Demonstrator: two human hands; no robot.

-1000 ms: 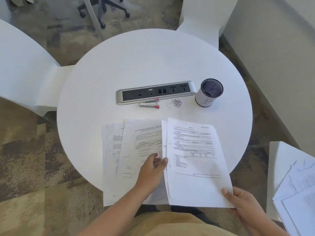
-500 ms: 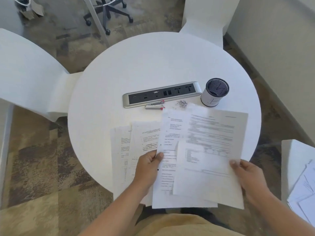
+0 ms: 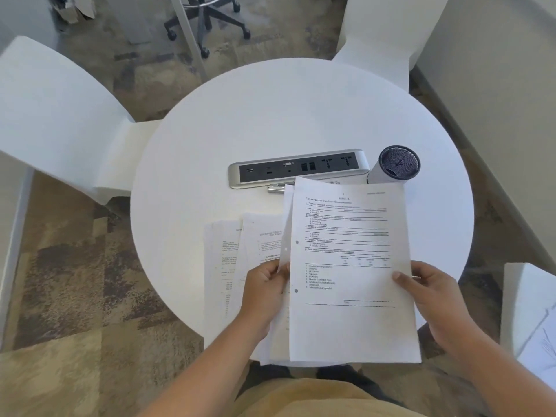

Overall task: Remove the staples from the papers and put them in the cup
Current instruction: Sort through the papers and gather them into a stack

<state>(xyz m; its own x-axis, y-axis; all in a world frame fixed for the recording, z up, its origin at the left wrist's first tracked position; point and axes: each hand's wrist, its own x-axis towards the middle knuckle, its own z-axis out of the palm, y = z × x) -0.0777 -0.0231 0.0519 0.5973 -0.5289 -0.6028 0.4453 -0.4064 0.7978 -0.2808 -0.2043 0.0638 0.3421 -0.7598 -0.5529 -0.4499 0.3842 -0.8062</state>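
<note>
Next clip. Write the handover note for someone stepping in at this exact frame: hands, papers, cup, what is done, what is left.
Left hand pinches the left edge of the held sheets; right hand grips their right edge, raised over the table.
More papers lie on the table by the left hand.
Cup stands upright beyond the sheets, right of the socket panel; a silver tool peeks out at the sheets' top left corner.
Done: cannot tell; the cup's contents are unreadable.
Left: find the staples, pull them, drop them in the cup.
</note>
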